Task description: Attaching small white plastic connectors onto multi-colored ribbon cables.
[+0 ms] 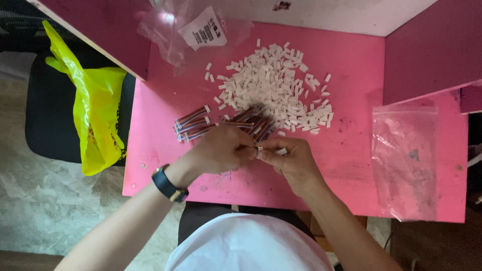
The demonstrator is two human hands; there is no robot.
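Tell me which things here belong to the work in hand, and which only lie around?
In use: left hand, right hand, small white piece between the fingertips, wire bundle, pile of white pieces.

Lying about: yellow bag, clear bag, labelled clear bag.

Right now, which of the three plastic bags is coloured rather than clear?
The yellow bag, hanging off the table's left edge. The clear bag with a white label at the top and the clear bag at right are both transparent.

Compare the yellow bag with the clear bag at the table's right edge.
The yellow bag is opaque and hangs crumpled off the pink table; the clear bag is see-through and lies flat on it. The yellow bag is left of the hands, the clear bag right. Both are thin plastic.
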